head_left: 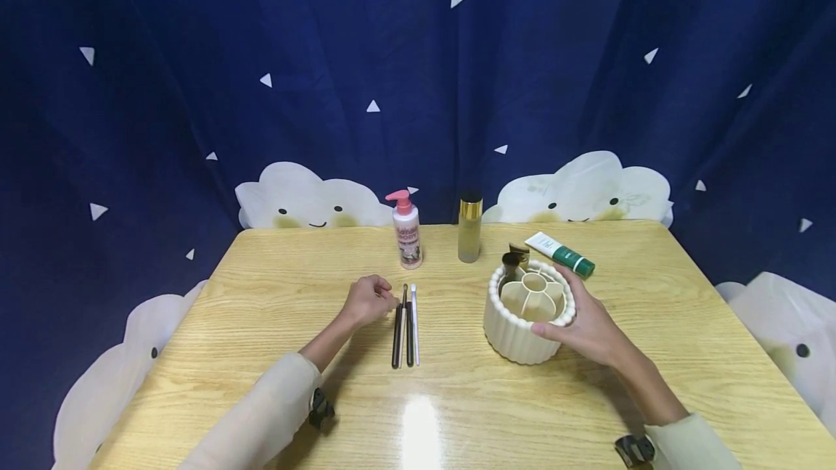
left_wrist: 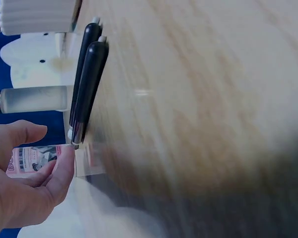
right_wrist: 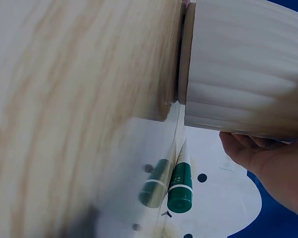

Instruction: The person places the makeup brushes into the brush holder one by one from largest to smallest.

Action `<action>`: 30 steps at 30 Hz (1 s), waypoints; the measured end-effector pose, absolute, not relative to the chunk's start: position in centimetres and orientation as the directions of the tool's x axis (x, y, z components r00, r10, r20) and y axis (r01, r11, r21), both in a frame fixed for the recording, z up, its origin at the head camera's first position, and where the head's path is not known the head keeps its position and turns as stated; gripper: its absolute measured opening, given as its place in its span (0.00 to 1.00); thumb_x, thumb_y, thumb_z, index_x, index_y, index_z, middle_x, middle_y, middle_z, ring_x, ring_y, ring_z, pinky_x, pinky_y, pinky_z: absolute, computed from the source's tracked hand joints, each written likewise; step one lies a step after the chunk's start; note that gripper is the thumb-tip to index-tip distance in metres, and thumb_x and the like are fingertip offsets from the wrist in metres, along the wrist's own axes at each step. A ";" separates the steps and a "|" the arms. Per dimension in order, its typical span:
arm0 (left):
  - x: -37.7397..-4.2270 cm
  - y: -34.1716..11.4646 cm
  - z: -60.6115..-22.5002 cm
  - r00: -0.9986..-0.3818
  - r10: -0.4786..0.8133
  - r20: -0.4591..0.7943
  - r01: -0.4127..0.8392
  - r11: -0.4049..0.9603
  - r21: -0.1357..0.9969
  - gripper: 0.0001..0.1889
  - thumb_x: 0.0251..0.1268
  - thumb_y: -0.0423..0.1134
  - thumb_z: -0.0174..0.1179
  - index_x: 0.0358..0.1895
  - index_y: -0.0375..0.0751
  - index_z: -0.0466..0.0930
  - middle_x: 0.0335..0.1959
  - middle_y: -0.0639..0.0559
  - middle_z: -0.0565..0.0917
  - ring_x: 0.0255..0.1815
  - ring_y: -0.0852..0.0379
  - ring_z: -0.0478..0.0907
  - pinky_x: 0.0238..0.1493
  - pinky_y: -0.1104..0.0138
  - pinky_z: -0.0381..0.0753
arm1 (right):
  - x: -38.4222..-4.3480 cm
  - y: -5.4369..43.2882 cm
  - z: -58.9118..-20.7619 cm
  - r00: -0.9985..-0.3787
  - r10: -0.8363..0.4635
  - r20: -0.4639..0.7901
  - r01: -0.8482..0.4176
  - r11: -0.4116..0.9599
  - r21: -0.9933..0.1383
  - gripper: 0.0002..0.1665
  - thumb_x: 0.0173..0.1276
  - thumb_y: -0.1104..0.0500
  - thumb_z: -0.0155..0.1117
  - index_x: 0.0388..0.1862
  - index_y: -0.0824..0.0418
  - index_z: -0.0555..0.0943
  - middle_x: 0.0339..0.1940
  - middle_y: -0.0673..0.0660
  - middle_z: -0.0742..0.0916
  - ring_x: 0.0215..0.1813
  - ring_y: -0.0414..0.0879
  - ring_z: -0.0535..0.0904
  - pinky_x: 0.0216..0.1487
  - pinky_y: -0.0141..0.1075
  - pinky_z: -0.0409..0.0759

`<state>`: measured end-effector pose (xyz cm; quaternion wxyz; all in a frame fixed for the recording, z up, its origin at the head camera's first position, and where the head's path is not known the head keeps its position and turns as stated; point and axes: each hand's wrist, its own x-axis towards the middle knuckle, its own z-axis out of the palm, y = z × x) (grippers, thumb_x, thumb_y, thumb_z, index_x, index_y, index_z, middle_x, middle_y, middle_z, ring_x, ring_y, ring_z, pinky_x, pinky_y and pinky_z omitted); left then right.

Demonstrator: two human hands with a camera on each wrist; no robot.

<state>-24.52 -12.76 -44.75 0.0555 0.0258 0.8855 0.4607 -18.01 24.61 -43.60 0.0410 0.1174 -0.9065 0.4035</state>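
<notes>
The ribbed, cream-coloured cylindrical holder (head_left: 519, 343), its rim beaded and its inside divided into compartments, stands on the smooth, wood-grained surface (head_left: 261, 296). The right hand (head_left: 588, 325) grips its right side, thumb at the rim. Left of the holder lie slender brushes (head_left: 409, 336), two with glossy black handles; the left hand (head_left: 371, 299) is beside them, fingers loosely bent, thumb apart. Behind-left of the holder stands a gold-capped cylindrical bottle (head_left: 469, 238).
</notes>
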 end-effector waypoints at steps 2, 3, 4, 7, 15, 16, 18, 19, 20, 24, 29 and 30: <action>-24.2 -12.7 -44.9 -0.990 0.090 -0.108 -0.038 0.569 0.821 0.16 0.48 0.31 0.65 0.40 0.26 0.77 0.30 0.42 0.82 0.23 0.55 0.81 0.26 0.67 0.82 | -18.0 24.6 -43.6 -0.968 -0.179 0.174 -0.249 0.646 -0.722 0.64 0.49 0.45 0.75 0.76 0.51 0.45 0.67 0.69 0.70 0.62 0.67 0.71 0.56 0.66 0.70; -24.1 -12.6 -45.0 -0.989 0.086 -0.122 -0.052 0.571 0.819 0.15 0.48 0.31 0.66 0.39 0.27 0.76 0.28 0.42 0.82 0.21 0.55 0.81 0.25 0.67 0.82 | -17.9 24.6 -43.6 -0.968 -0.179 0.176 -0.250 0.645 -0.722 0.63 0.49 0.45 0.75 0.76 0.51 0.46 0.67 0.69 0.71 0.62 0.67 0.72 0.56 0.66 0.70; -24.0 -12.6 -45.1 -0.988 0.085 -0.130 -0.058 0.577 0.815 0.14 0.47 0.31 0.67 0.37 0.27 0.76 0.27 0.43 0.82 0.20 0.55 0.81 0.24 0.66 0.82 | -17.9 24.6 -43.5 -0.968 -0.179 0.178 -0.252 0.644 -0.722 0.63 0.49 0.45 0.75 0.76 0.51 0.46 0.67 0.68 0.71 0.61 0.67 0.72 0.56 0.66 0.70; -23.7 -12.4 -45.4 -0.987 0.070 -0.146 -0.077 0.589 0.804 0.11 0.46 0.30 0.67 0.32 0.28 0.76 0.23 0.43 0.82 0.17 0.55 0.81 0.24 0.65 0.83 | -17.8 24.5 -43.5 -0.967 -0.180 0.181 -0.254 0.642 -0.723 0.63 0.49 0.45 0.75 0.76 0.50 0.46 0.67 0.68 0.71 0.61 0.67 0.72 0.56 0.66 0.70; -23.7 -12.1 -45.6 -0.987 0.068 -0.146 -0.069 0.642 0.763 0.05 0.43 0.27 0.66 0.25 0.30 0.79 0.21 0.43 0.84 0.15 0.57 0.80 0.23 0.68 0.83 | -17.9 24.3 -43.5 -0.969 -0.180 0.171 -0.247 0.641 -0.727 0.63 0.49 0.45 0.75 0.76 0.52 0.46 0.67 0.69 0.70 0.62 0.68 0.72 0.57 0.66 0.69; -23.8 -12.1 -45.6 -0.987 0.072 -0.142 -0.060 0.657 0.751 0.04 0.43 0.27 0.66 0.23 0.31 0.80 0.20 0.43 0.84 0.14 0.57 0.80 0.22 0.68 0.83 | -17.9 24.4 -43.4 -0.969 -0.180 0.172 -0.248 0.641 -0.727 0.63 0.49 0.45 0.75 0.76 0.53 0.46 0.67 0.69 0.70 0.61 0.68 0.72 0.57 0.66 0.69; -23.8 -11.9 -45.6 -0.989 0.071 -0.130 -0.048 0.676 0.735 0.02 0.42 0.27 0.65 0.21 0.32 0.81 0.18 0.44 0.84 0.12 0.59 0.79 0.20 0.69 0.82 | -17.9 24.4 -43.4 -0.968 -0.179 0.173 -0.248 0.641 -0.726 0.64 0.49 0.45 0.75 0.76 0.53 0.46 0.67 0.70 0.70 0.62 0.68 0.72 0.57 0.66 0.69; -23.8 -11.8 -45.6 -0.990 0.069 -0.122 -0.042 0.687 0.726 0.02 0.41 0.27 0.65 0.20 0.32 0.81 0.17 0.44 0.83 0.11 0.59 0.78 0.19 0.69 0.81 | -17.9 24.4 -43.4 -0.968 -0.179 0.174 -0.249 0.641 -0.726 0.64 0.49 0.46 0.75 0.76 0.53 0.46 0.67 0.70 0.70 0.62 0.68 0.72 0.57 0.66 0.69; -23.8 -11.8 -45.7 -0.991 0.065 -0.114 -0.036 0.700 0.713 0.03 0.41 0.27 0.66 0.19 0.33 0.81 0.15 0.45 0.83 0.10 0.60 0.77 0.18 0.70 0.80 | -17.9 24.4 -43.4 -0.968 -0.178 0.174 -0.249 0.641 -0.726 0.64 0.49 0.46 0.76 0.76 0.53 0.46 0.67 0.70 0.70 0.62 0.68 0.72 0.57 0.66 0.69; -23.8 -11.6 -45.8 -0.994 0.050 -0.102 -0.031 0.747 0.664 0.05 0.41 0.29 0.67 0.16 0.36 0.80 0.11 0.48 0.81 0.07 0.62 0.74 0.16 0.71 0.78 | -17.8 24.4 -43.5 -0.970 -0.175 0.170 -0.243 0.642 -0.727 0.64 0.49 0.45 0.76 0.76 0.52 0.46 0.66 0.69 0.71 0.61 0.67 0.72 0.56 0.66 0.70; -24.0 -11.3 -45.7 -0.991 0.034 -0.128 -0.054 0.779 0.625 0.09 0.44 0.33 0.68 0.14 0.36 0.80 0.10 0.47 0.81 0.08 0.58 0.77 0.15 0.72 0.76 | -17.8 24.4 -43.5 -0.970 -0.172 0.170 -0.242 0.647 -0.723 0.64 0.49 0.45 0.75 0.76 0.52 0.46 0.67 0.69 0.70 0.62 0.67 0.72 0.56 0.66 0.70; -24.0 -11.3 -45.6 -0.991 0.031 -0.132 -0.059 0.781 0.622 0.09 0.44 0.34 0.68 0.14 0.36 0.80 0.10 0.47 0.81 0.09 0.57 0.78 0.15 0.72 0.76 | -17.8 24.4 -43.5 -0.970 -0.172 0.170 -0.241 0.648 -0.723 0.64 0.49 0.45 0.75 0.76 0.52 0.46 0.67 0.69 0.70 0.62 0.67 0.72 0.56 0.66 0.70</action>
